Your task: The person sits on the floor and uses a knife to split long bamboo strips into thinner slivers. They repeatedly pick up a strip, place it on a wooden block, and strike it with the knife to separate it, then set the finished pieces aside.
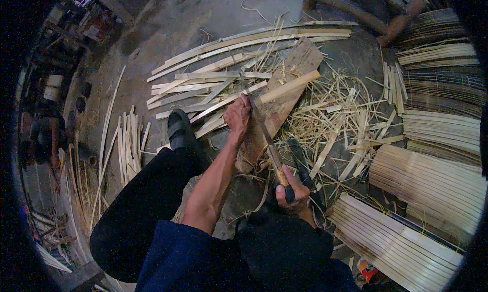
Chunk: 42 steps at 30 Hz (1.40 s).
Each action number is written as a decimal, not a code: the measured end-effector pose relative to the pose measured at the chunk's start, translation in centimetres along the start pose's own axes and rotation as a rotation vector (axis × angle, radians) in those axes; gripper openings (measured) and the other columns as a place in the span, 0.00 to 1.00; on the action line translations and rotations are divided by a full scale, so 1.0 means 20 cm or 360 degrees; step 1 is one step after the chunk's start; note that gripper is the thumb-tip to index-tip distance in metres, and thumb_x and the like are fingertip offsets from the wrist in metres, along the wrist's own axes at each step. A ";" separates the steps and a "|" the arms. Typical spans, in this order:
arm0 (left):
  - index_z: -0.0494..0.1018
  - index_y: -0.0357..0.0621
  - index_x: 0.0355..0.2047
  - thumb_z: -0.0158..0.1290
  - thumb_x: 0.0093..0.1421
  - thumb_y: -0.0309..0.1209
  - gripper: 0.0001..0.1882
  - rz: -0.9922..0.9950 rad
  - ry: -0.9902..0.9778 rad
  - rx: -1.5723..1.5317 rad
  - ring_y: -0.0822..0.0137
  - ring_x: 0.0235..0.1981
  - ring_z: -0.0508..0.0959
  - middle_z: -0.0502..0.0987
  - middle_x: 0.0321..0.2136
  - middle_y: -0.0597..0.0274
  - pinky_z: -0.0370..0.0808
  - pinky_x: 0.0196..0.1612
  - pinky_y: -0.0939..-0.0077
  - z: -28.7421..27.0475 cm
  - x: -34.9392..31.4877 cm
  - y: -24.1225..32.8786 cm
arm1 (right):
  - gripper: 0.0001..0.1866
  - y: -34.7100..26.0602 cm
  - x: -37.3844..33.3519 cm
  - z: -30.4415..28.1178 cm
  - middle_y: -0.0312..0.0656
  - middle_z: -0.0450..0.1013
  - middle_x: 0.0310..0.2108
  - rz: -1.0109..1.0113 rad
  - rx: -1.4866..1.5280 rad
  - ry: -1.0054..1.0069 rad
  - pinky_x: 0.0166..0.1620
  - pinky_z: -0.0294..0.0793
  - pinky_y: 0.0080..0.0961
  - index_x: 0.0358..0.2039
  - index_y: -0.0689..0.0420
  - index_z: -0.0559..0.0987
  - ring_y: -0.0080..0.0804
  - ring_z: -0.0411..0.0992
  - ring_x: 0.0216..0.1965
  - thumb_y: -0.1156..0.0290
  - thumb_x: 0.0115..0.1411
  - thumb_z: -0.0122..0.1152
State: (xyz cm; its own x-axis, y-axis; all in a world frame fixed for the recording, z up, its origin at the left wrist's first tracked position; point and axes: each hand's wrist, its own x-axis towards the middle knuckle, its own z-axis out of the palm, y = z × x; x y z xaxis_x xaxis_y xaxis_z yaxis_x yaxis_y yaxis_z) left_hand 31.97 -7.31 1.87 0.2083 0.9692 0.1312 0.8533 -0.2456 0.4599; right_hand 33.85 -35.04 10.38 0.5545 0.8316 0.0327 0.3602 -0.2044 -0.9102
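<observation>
Long-bladed knife [268,134] has its dark-ended handle in my right hand [294,191], whose fingers are wrapped round it. The blade slants up and left across a worn wooden board [284,111]. My left hand [238,114] is closed beside the blade, its fingertips at a pale bamboo strip [256,86]; the fingers hide part of the grip. A wider bamboo piece [291,87] lies on the board, just right of the blade.
Split bamboo strips [203,81] lie beyond my left hand. Thin shavings [345,114] heap right of the board. Stacked slatted bamboo panels [432,175] line the right side. My sandalled foot [180,129] is left of the board. Another person [47,129] is at the far left.
</observation>
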 end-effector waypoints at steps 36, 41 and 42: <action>0.69 0.48 0.08 0.45 0.59 0.45 0.24 0.0253 0.0469 -0.0151 0.53 0.11 0.70 0.68 0.08 0.53 0.62 0.15 0.60 0.19 -0.06 -0.05 | 0.25 0.05 -0.16 -0.05 0.47 0.75 0.28 0.0424 0.0137 -0.0124 0.29 0.71 0.25 0.55 0.54 0.69 0.28 0.72 0.23 0.64 0.56 0.54; 0.70 0.44 0.10 0.43 0.59 0.46 0.26 0.0426 0.0458 -0.0174 0.51 0.11 0.69 0.68 0.09 0.51 0.61 0.16 0.58 0.27 -0.03 -0.17 | 0.25 -0.01 0.17 0.12 0.47 0.76 0.29 0.0163 0.0038 0.0099 0.31 0.72 0.25 0.55 0.58 0.68 0.32 0.73 0.24 0.65 0.57 0.54; 0.70 0.44 0.10 0.43 0.59 0.46 0.26 0.0471 0.0455 -0.0168 0.51 0.11 0.69 0.68 0.09 0.51 0.61 0.16 0.58 0.26 -0.04 -0.17 | 0.25 0.01 0.09 0.10 0.48 0.76 0.32 0.0173 0.0075 0.0072 0.34 0.73 0.25 0.55 0.59 0.68 0.33 0.74 0.26 0.65 0.58 0.54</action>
State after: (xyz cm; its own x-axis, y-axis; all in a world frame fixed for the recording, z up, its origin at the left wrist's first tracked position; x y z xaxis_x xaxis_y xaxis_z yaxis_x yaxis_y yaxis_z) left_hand 31.35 -7.19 -4.41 0.2836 0.8168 0.5024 0.7200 -0.5274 0.4511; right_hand 33.37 -32.48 9.41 0.6218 0.7816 -0.0497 0.2613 -0.2669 -0.9276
